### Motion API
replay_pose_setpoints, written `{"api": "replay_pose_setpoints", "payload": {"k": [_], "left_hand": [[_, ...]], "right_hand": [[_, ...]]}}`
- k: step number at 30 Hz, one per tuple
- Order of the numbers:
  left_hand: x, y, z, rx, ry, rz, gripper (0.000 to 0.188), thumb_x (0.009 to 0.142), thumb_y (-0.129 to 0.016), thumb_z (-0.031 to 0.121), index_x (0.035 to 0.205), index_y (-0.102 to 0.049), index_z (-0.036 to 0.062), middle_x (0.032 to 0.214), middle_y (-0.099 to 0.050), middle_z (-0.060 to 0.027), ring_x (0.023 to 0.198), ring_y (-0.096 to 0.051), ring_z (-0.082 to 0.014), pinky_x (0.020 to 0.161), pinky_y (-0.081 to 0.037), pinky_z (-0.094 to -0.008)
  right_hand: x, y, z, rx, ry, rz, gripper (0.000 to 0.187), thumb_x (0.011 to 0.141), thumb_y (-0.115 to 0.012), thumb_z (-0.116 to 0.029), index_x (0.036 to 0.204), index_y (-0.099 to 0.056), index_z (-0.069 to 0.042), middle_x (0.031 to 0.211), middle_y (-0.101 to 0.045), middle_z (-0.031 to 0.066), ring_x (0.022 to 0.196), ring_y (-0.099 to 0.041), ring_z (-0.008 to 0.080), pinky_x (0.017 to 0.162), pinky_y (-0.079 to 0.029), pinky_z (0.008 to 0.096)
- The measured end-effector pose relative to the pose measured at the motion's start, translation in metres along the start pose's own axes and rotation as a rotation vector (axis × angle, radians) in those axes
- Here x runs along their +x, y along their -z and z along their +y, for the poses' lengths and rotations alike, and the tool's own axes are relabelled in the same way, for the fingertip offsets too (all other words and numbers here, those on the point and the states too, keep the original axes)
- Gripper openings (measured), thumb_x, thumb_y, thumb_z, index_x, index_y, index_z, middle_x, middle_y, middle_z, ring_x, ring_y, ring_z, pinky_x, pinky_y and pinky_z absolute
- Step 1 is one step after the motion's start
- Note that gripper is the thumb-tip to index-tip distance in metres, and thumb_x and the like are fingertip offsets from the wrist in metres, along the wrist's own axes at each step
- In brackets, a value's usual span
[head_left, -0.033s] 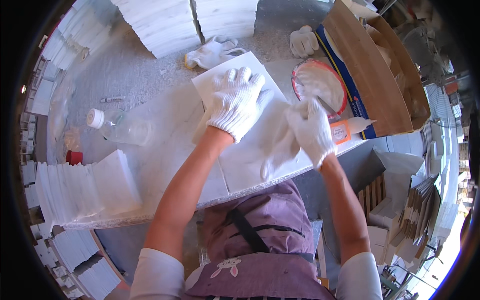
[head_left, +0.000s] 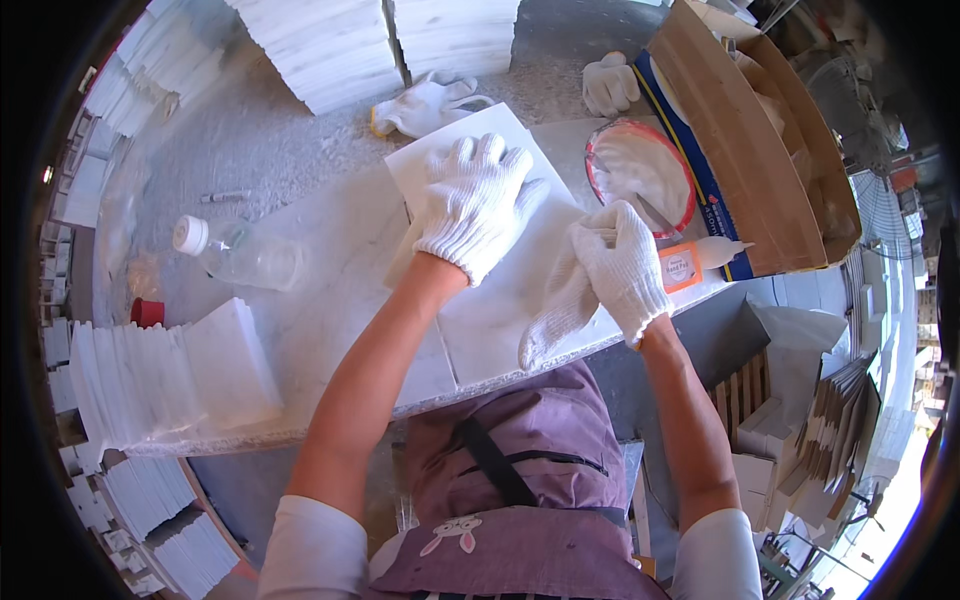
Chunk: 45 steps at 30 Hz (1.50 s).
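Both my hands wear white knitted work gloves. With fingers spread, my left hand (head_left: pixel 478 205) lies flat on a white marble-look tile (head_left: pixel 520 135) on the table. My right hand (head_left: pixel 622 262) is closed round a bunched white knitted cloth, seemingly a spare glove (head_left: pixel 555 315), which hangs down to the left over the tile surface near the table's front edge. Just beyond my right hand stands a red-rimmed bowl (head_left: pixel 640 165) of white paste with a blade-like tool (head_left: pixel 655 215) in it. An orange-and-white block (head_left: pixel 680 267) lies right beside that hand.
A clear bottle (head_left: pixel 250 255) lies at the left, near a red cap (head_left: pixel 148 313) and stacked tiles (head_left: pixel 170 375). More tile stacks (head_left: pixel 315 45) rise at the back. Loose gloves (head_left: pixel 425 108) lie before them. An open cardboard box (head_left: pixel 760 150) stands at the right.
The right hand and the knitted glove in it were blurred by motion and now show sharply, almost in the same place. The left hand has stayed put.
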<state>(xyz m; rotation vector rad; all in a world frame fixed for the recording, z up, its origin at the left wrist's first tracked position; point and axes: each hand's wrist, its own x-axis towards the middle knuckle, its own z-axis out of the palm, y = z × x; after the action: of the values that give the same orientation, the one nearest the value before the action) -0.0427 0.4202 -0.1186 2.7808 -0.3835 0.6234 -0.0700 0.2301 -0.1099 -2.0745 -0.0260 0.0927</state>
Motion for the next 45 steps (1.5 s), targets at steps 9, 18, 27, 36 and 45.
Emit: {"api": "replay_pose_setpoints", "payload": {"k": [9, 18, 27, 36, 45], "left_hand": [[-0.002, 0.001, 0.001, 0.005, -0.006, 0.029, 0.023, 0.091, -0.059, 0.035, 0.092, -0.059, 0.0121, 0.092, -0.056, -0.0087, 0.096, -0.052, -0.0325, 0.080, -0.038, -0.0498], [-0.003, -0.003, -0.002, -0.017, -0.013, 0.037, 0.024, 0.089, -0.061, 0.035, 0.090, -0.058, 0.0115, 0.093, -0.055, -0.0093, 0.094, -0.052, -0.0324, 0.079, -0.038, -0.0504], [-0.002, 0.000, 0.000, -0.020, -0.021, 0.049, 0.023, 0.089, -0.061, 0.035, 0.091, -0.058, 0.0119, 0.093, -0.055, -0.0096, 0.094, -0.052, -0.0328, 0.079, -0.039, -0.0497], [-0.001, 0.001, 0.000, -0.010, -0.021, 0.024, 0.022, 0.089, -0.061, 0.033, 0.092, -0.059, 0.0112, 0.094, -0.056, -0.0094, 0.095, -0.053, -0.0335, 0.080, -0.039, -0.0493], [-0.001, 0.000, -0.002, -0.026, -0.010, 0.008, 0.022, 0.089, -0.062, 0.033, 0.091, -0.059, 0.0111, 0.094, -0.056, -0.0095, 0.094, -0.053, -0.0330, 0.079, -0.039, -0.0495]], "right_hand": [[0.002, 0.004, 0.001, -0.015, 0.002, -0.055, 0.024, 0.083, -0.066, -0.019, 0.094, -0.059, 0.002, 0.086, -0.066, 0.0153, 0.084, -0.064, 0.0209, 0.079, -0.050, 0.0346], [-0.003, 0.004, -0.008, -0.024, -0.028, -0.055, 0.020, 0.085, -0.063, -0.017, 0.094, -0.059, 0.001, 0.084, -0.066, 0.0133, 0.082, -0.063, 0.0182, 0.078, -0.049, 0.0314], [0.004, 0.004, 0.001, -0.012, 0.010, -0.039, 0.026, 0.084, -0.066, -0.021, 0.093, -0.060, 0.002, 0.084, -0.066, 0.0141, 0.082, -0.064, 0.0216, 0.076, -0.050, 0.0349], [0.011, 0.008, 0.003, -0.014, -0.011, -0.077, 0.028, 0.085, -0.065, -0.025, 0.094, -0.060, 0.001, 0.087, -0.067, 0.0142, 0.084, -0.064, 0.0205, 0.079, -0.049, 0.0323], [0.011, 0.009, -0.008, -0.062, -0.020, -0.063, 0.026, 0.084, -0.065, -0.022, 0.094, -0.060, 0.001, 0.087, -0.066, 0.0156, 0.085, -0.064, 0.0212, 0.080, -0.050, 0.0341]]}}
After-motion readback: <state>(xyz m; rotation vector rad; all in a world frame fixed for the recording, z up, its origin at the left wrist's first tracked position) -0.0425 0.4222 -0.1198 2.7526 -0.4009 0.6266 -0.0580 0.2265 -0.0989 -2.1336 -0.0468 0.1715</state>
